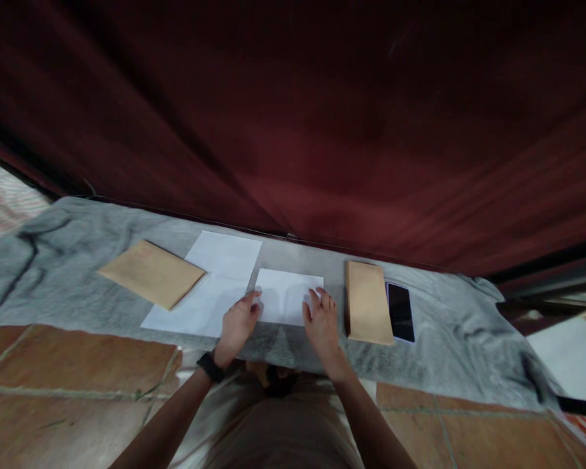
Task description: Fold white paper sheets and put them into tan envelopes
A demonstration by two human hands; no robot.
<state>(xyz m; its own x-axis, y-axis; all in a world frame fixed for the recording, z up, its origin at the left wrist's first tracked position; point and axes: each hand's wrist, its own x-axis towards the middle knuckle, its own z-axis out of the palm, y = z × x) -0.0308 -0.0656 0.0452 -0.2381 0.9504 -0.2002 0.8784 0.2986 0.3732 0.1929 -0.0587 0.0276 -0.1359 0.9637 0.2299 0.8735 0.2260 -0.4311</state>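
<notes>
A small white sheet of paper (pixel 287 301), looking folded to half size, lies in front of me on a grey cloth (pixel 293 339). My left hand (pixel 239 322) touches its left edge, fingers and thumb stretched toward the paper and slightly apart. At the right edge my right hand (pixel 321 324) rests with its fingers spread on the paper. Neither hand lifts anything. Left of my left hand is a larger white sheet (pixel 219 286) with a crease across it. A brown envelope (pixel 151 272) overlaps that sheet's left side.
Right of my right hand lies a stack of brown envelopes (pixel 370 303), with a dark-screened phone (pixel 400 312) beside it. A dark red curtain (pixel 322 163) hangs behind the cloth. Tiled floor (pixel 78 365) shows in front, and a white panel (pixel 573 355) at far right.
</notes>
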